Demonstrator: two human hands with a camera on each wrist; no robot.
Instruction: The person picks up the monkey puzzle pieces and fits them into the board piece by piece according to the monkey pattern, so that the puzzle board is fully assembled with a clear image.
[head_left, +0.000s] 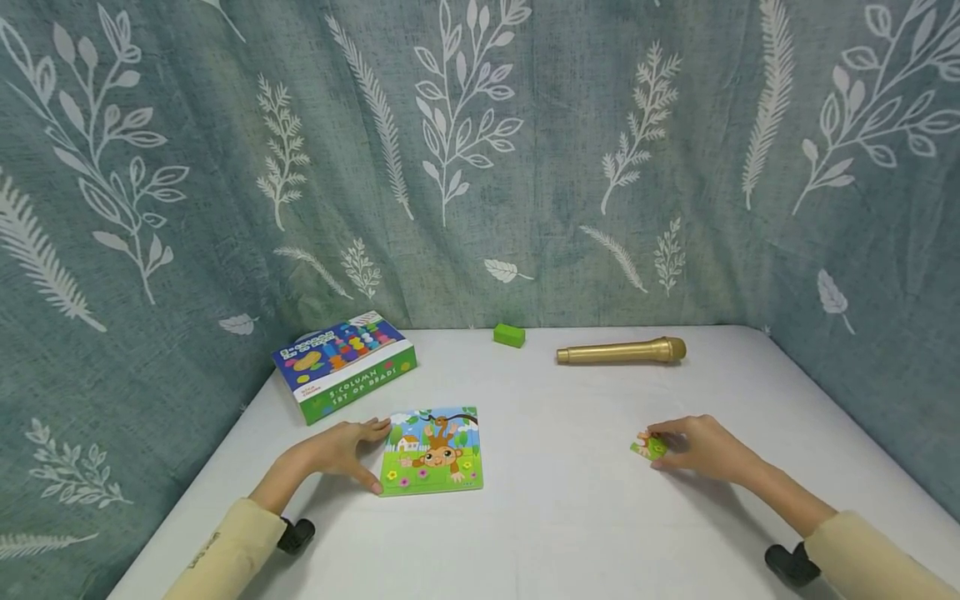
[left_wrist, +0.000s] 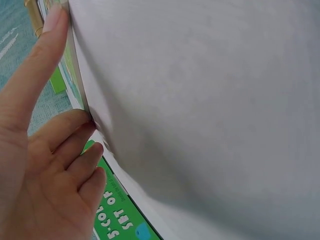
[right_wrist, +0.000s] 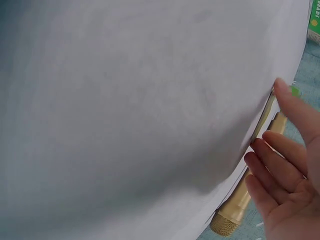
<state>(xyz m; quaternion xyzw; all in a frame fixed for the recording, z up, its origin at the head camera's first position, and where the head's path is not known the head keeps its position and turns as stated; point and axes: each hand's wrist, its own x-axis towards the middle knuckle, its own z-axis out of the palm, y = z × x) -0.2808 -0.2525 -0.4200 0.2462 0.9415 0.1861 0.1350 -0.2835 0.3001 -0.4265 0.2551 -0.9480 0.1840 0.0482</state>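
Observation:
In the head view a square puzzle board (head_left: 432,450) with a hanging monkey, a house and flowers lies on the white table, left of centre. My left hand (head_left: 341,450) holds it by its left side, thumb at the near corner and fingertips at the far one. The left wrist view shows the thumb (left_wrist: 52,22) along the board's thin edge. Well to the right, my right hand (head_left: 705,450) pinches a small puzzle piece (head_left: 647,447) with green grass and a flower on it, between thumb and fingertips. From the right wrist, only the piece's edge (right_wrist: 264,116) shows.
A bead-set box (head_left: 345,367) stands at the back left, beyond my left hand. At the back middle sits a green block (head_left: 509,336). Right of it lies a gold microphone (head_left: 621,352). A leaf-patterned curtain (head_left: 480,167) closes off the table's back and sides.

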